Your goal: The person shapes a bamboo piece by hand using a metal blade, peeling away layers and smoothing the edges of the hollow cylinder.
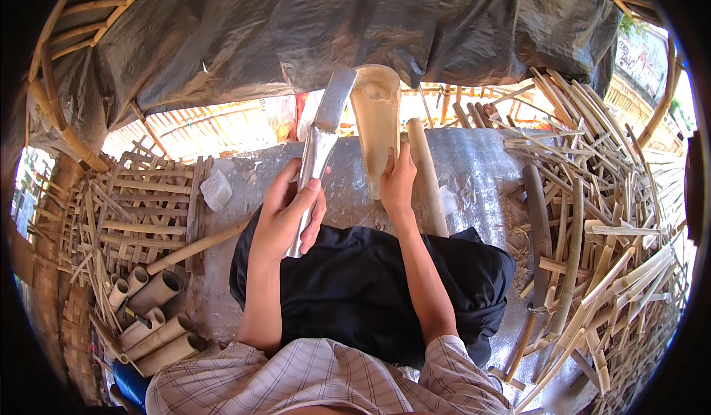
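Observation:
My left hand (pixel 290 211) is wrapped round the metal handle of a broad-bladed knife (pixel 321 135). The blade points up and away from me, with its squared end near the top of the bamboo piece. That split bamboo piece (pixel 375 115), pale and hollowed like a trough, stands tilted in front of me. My right hand (pixel 399 180) grips its right edge, thumb and fingers closed on it. Close behind this hand, a bamboo pole (pixel 426 167) lies lengthwise on the grey ground sheet (pixel 474 163). My legs, in black cloth, are crossed below both hands.
Split bamboo strips (pixel 607 267) are heaped along the right. To the left are a woven bamboo panel (pixel 148 200), a whitish stone (pixel 216 190) and several cut bamboo tubes (pixel 159 289). A dark tarpaulin (pixel 296 30) hangs across the far side, low over the work area.

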A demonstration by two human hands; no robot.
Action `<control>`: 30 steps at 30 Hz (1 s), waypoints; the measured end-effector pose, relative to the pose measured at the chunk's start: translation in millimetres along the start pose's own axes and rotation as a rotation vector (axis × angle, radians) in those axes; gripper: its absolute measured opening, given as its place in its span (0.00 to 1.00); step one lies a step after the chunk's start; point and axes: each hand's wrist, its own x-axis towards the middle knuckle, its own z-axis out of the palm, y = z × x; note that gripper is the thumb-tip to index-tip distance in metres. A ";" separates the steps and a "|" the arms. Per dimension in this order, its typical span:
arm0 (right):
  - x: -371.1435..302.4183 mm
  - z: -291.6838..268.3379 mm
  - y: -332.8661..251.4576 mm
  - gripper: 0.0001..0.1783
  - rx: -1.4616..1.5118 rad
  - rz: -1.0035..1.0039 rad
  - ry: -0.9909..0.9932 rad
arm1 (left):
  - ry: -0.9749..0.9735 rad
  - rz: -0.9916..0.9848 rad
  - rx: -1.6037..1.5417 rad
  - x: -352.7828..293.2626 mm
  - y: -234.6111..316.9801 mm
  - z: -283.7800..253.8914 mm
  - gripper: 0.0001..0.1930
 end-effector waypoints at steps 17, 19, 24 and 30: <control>17.3 -14.4 9.5 0.13 0.097 0.134 -0.158 | 0.059 0.194 0.027 11.4 20.4 -0.7 0.22; 25.9 -25.2 21.1 0.12 0.324 0.074 -0.139 | 0.050 0.226 0.017 7.4 18.1 -10.1 0.22; 28.1 -46.8 29.4 0.18 0.632 0.333 -0.307 | 0.061 0.235 0.030 5.8 10.3 -15.4 0.24; 23.4 -41.0 23.7 0.33 0.853 0.329 -0.410 | 0.050 0.295 0.075 32.3 -1.4 6.8 0.21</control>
